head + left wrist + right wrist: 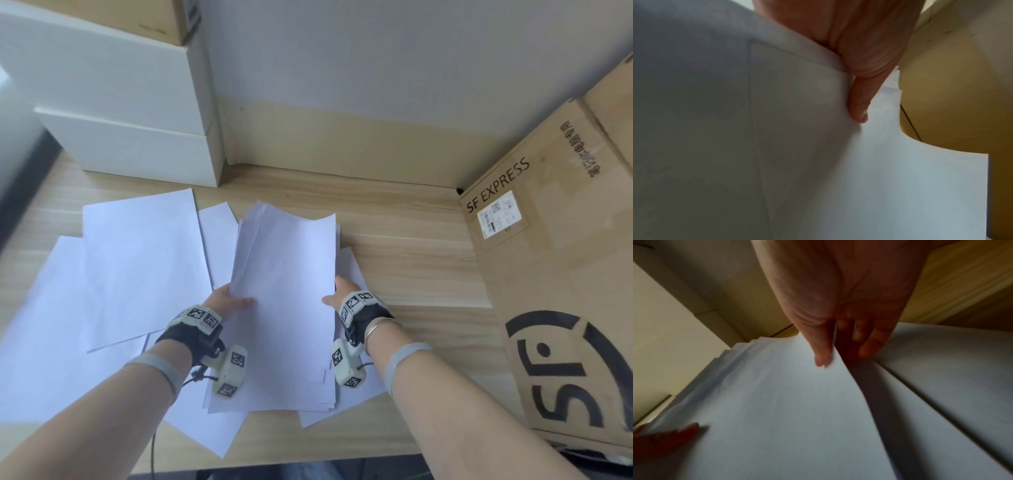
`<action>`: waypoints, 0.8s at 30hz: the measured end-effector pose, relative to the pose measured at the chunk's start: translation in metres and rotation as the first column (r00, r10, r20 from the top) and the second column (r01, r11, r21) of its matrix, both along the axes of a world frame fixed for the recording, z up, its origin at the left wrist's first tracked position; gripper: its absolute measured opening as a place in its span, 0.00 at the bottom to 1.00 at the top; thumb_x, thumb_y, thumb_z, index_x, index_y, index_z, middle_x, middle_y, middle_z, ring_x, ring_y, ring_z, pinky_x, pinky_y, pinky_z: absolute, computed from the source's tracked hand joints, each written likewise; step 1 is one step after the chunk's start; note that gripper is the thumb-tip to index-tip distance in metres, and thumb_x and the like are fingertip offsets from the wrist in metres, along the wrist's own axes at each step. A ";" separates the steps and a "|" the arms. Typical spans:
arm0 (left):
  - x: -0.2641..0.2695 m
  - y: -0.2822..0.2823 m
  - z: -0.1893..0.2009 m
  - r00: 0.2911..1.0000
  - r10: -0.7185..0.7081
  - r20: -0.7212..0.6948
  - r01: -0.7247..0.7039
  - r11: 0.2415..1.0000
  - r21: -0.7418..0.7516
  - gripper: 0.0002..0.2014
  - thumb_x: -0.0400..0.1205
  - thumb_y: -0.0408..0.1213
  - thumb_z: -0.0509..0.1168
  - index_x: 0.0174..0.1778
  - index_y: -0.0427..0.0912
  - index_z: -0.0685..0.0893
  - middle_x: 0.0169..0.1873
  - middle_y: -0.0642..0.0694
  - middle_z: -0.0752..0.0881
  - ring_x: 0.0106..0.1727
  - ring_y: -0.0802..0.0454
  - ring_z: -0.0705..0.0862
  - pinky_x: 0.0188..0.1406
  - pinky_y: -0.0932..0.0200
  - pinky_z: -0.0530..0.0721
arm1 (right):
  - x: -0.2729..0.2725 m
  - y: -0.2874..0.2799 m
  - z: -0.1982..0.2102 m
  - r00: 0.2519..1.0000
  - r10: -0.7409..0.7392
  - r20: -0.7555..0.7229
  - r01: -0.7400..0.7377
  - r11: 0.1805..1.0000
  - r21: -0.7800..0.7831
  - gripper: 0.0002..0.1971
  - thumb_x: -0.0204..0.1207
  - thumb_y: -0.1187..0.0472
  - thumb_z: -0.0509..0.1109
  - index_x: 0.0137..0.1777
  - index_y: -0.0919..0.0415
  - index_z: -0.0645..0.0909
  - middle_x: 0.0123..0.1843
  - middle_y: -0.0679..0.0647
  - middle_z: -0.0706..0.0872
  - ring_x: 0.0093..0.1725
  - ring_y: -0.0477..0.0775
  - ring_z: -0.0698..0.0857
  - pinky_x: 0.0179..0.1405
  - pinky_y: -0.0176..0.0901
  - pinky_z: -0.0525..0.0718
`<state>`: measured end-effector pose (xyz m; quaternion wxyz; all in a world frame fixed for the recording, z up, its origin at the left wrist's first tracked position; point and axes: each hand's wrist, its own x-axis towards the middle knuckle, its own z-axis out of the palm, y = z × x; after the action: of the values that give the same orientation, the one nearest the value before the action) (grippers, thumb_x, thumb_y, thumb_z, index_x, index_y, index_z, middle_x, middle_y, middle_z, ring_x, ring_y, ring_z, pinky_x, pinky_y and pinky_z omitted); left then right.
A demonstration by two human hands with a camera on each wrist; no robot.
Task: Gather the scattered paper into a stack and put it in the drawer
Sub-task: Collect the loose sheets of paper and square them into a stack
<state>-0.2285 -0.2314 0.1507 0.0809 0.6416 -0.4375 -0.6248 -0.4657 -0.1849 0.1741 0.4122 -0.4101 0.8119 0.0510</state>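
Both hands, left (pixel 228 298) and right (pixel 339 293), pinch the side edges of a loose, uneven stack of paper (pixel 284 308) lifted over the desk (pixel 411 260), so its fanned far sheets could slide out among the scattered sheets (pixel 144 267) at left

Hidden, cropped and blurred parts

The held stack (pixel 284 291) covers the left hand (pixel 224 301) fingers and most of the right hand (pixel 342 291); loose sheets (pixel 144 267) underneath are partly covered, the cardboard box (pixel 548 274) runs off the right edge, and both wrist views are blurred.
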 end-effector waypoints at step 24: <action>-0.014 -0.047 0.115 0.873 0.135 -0.469 -0.309 0.897 -0.316 0.08 0.70 0.28 0.74 0.41 0.42 0.85 0.38 0.47 0.89 0.51 0.41 0.83 0.62 0.47 0.79 | -0.018 -0.033 0.135 0.738 -0.174 0.652 0.623 0.545 -0.561 0.14 0.74 0.77 0.67 0.59 0.78 0.79 0.47 0.56 0.84 0.38 0.48 0.83 0.31 0.22 0.82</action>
<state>-0.2429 -0.2788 0.2657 0.3721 0.5041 -0.4429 -0.6413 -0.4832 -0.2176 0.3086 0.4083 -0.3334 0.6852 -0.5025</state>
